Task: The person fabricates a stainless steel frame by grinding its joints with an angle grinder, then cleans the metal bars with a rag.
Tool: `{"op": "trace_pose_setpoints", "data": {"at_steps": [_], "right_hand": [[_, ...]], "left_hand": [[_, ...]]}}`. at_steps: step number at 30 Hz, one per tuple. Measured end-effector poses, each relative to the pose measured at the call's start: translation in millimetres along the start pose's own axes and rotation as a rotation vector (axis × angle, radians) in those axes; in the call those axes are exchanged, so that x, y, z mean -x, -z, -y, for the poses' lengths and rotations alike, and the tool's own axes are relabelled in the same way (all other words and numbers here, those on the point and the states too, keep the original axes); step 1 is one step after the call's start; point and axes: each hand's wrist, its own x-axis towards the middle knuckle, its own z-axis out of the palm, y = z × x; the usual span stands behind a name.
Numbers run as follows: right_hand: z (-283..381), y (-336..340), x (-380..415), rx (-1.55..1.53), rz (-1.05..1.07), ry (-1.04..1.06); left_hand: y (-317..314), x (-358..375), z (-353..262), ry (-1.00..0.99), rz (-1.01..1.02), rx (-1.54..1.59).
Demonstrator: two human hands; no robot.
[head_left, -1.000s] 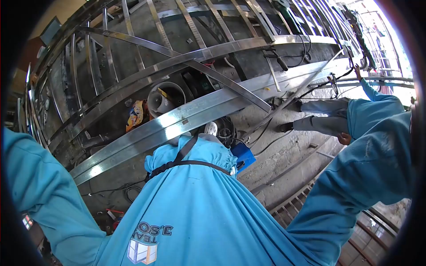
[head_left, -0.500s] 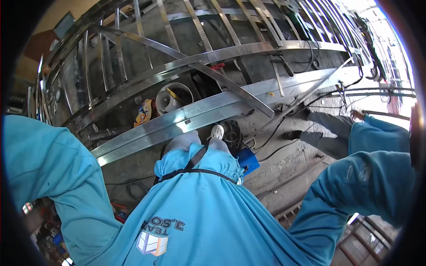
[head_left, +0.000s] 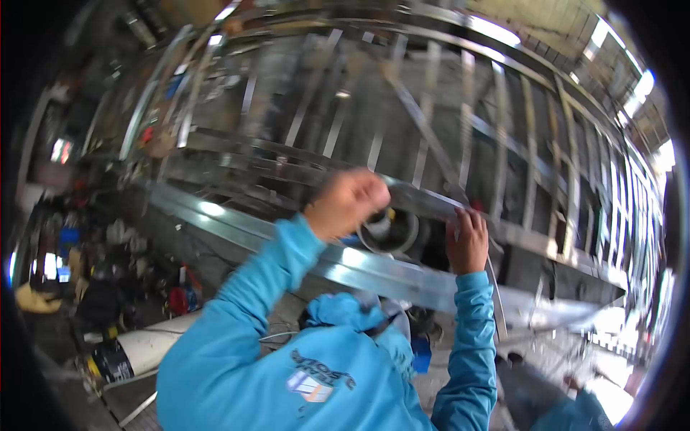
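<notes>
The concrete floor (head_left: 237, 262) carries a large steel frame (head_left: 445, 129) of long rails and crossbars lying flat over it. At the floor's left edge sit blurred clutter (head_left: 108, 244), something red (head_left: 176, 298) and a white cylinder (head_left: 154, 345) with a dark end

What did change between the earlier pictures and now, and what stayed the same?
Both hands came up into view: the left hand and right hand now grip a flat metal strip. The view swung left and blurred. The steel frame stays below, the white bucket beneath it.
</notes>
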Motion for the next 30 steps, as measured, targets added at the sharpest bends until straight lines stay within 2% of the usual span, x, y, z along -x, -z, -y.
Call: {"op": "trace_pose_setpoints", "data": {"at_steps": [1,2,4,5,7,8,9,12,14,15,17,20,21,23,24,25,26,29,30], "right_hand": [[14,-27,-18,0.025,0.026,0.051],[27,-57,-36,0.032,0.025,0.141],[50,-110,-68,0.032,0.048,0.278],[61,-132,-79,0.007,0.195,0.245],[73,-164,-95,-0.021,0.486,0.155],[79,-167,-100,0.02,0.487,0.151],[80,-167,-105,-0.008,0.439,0.222],[104,-139,-113,0.1,0.436,0.221],[136,-94,-106,0.107,0.427,0.202],[146,-70,-97,0.103,0.417,0.207],[153,-25,-74,0.041,0.424,0.173],[148,21,-12,-0.069,0.494,-0.012],[145,32,17,-0.041,0.508,-0.077],[142,43,83,-0.059,0.467,-0.247],[148,46,116,-0.082,0.397,-0.309],[148,43,155,-0.103,0.385,-0.472],[150,35,194,-0.052,0.378,-0.525],[185,-3,277,-0.275,0.395,-0.836],[190,-26,314,-0.341,0.328,-0.887]], "left_hand": [[0,8,37,0.182,0.051,0.231],[1,17,72,0.212,0.036,0.241],[15,35,103,0.415,0.002,0.36],[27,40,107,0.487,-0.041,0.412],[57,41,110,0.504,-0.188,0.492],[76,40,115,0.508,-0.284,0.513],[98,36,123,0.507,-0.375,0.535],[168,17,169,0.512,-0.721,0.575],[218,6,195,0.524,-0.782,0.666],[233,-2,200,0.561,-0.876,0.707],[259,-15,191,0.61,-0.946,0.901],[270,-13,159,0.105,-0.63,1.279],[271,-13,150,-0.039,-0.621,1.314],[287,-16,132,-0.277,-0.485,1.594],[294,-22,126,-0.28,-0.437,1.527],[296,-29,119,-0.282,-0.385,1.463],[289,-37,109,-0.337,-0.206,1.445],[213,-50,49,-0.219,-0.006,1.339],[182,-47,28,-0.153,-0.013,1.247]]}}
